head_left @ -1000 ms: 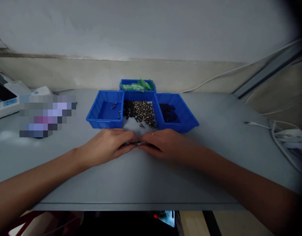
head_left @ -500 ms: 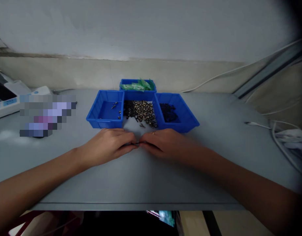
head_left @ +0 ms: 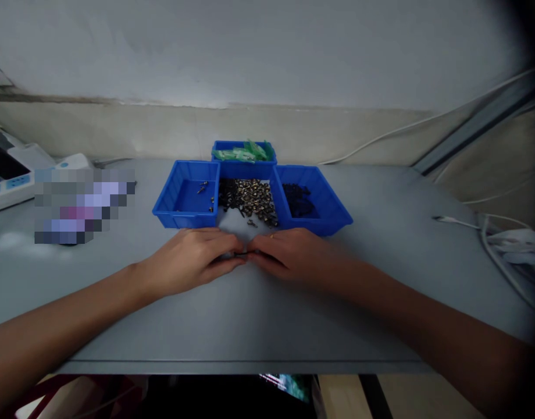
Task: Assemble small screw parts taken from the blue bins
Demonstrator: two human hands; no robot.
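Note:
My left hand (head_left: 198, 256) and my right hand (head_left: 289, 253) meet fingertip to fingertip just above the grey table, in front of the blue bins. Between their pinched fingers runs a small thin dark part (head_left: 241, 253), mostly covered by the fingers, so its exact kind is hidden. Beyond my fingertips lies a heap of small brass-coloured metal fittings (head_left: 256, 198), with small black pieces (head_left: 229, 195) along its left side. A few loose metal fittings sit in the left blue bin (head_left: 184, 220). Dark small pieces fill part of the right blue bin (head_left: 332, 212).
Behind the heap, another blue bin (head_left: 245, 170) holds green plastic bags (head_left: 245, 153). A blurred-out object (head_left: 84, 206) and a white power strip (head_left: 14, 189) occupy the table's left. White cables (head_left: 489, 233) lie at the right; the table's front edge (head_left: 250, 366) is near me.
My left fingertips have shifted very slightly toward the right hand around the dark part. Bins and heap stay as they were.

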